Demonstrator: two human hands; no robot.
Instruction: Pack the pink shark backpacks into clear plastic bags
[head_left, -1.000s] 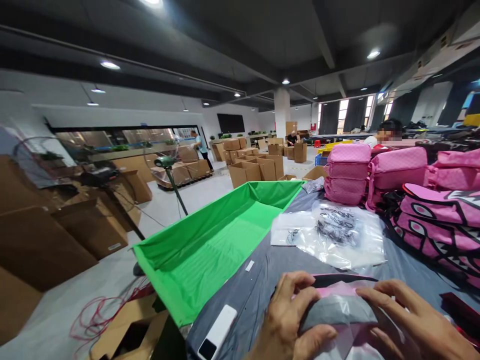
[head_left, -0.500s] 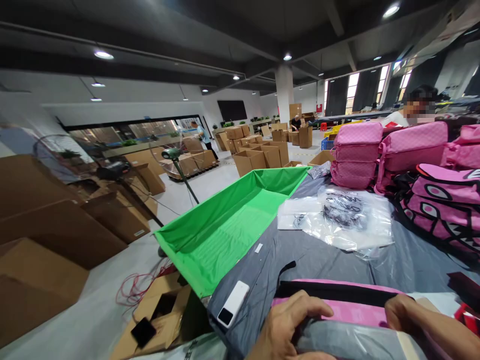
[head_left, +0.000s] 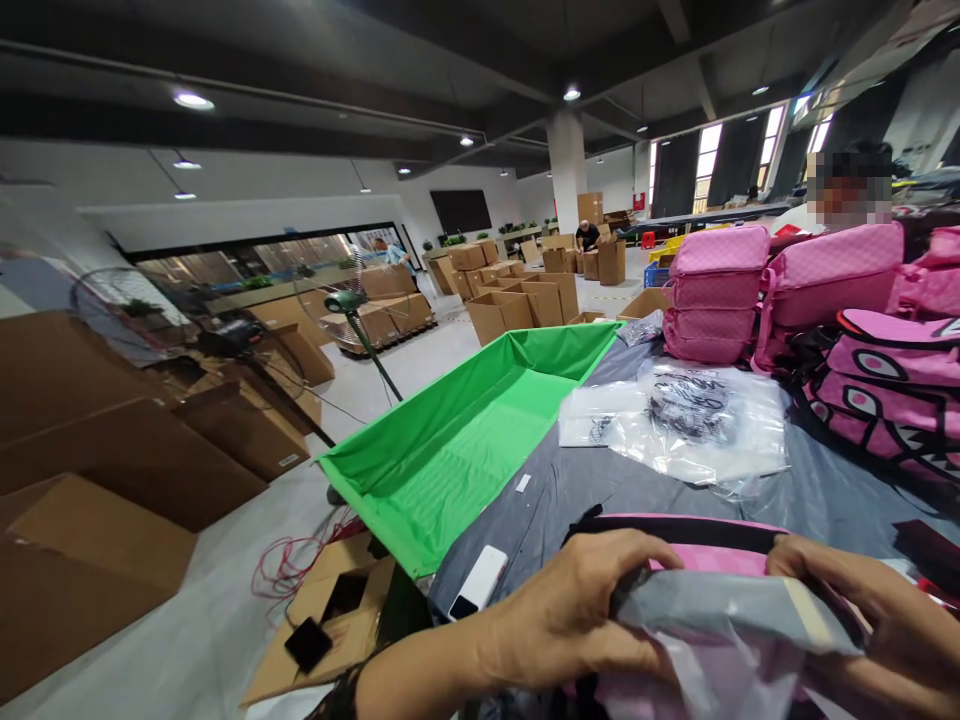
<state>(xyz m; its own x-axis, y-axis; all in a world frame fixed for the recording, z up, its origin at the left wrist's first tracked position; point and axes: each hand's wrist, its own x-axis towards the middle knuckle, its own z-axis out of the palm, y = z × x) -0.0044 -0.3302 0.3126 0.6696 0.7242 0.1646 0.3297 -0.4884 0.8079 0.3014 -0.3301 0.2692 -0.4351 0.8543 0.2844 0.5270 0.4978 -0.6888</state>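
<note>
Grey cloth [head_left: 570,490] is spread over the work surface, and beyond it a wide room is filled with cardboard boxes [head_left: 525,300] set on a pale floor. Along the left side of the cloth, a long bin [head_left: 465,430] is lined with bright green fabric.

At the near edge of the cloth, a pink bag [head_left: 720,555] with a black-trimmed rim is seen directly below the camera, partly covered by a grey bundle [head_left: 735,605] that is wrapped in thin, translucent plastic and marked by a cream strip near its right end. The bundle's left end is gripped by the left hand [head_left: 577,610], its fingers bent over the far edge and its thumb pressed below. The right end is clasped by the right hand [head_left: 877,610], whose fingers are curled close together beside the bag's rim; its thumb cannot be clearly made out.

A white device [head_left: 480,580] with a dark panel is laid near the left forearm, and a small white slip [head_left: 523,483] is left farther up the cloth. Clear plastic bags [head_left: 712,440] with black print are piled beyond the hands. To the right, pink backpacks [head_left: 877,390] patterned with eyes and teeth are stacked in front of quilted pink bags [head_left: 712,300], behind which a person [head_left: 799,218] is partly hidden.
</note>
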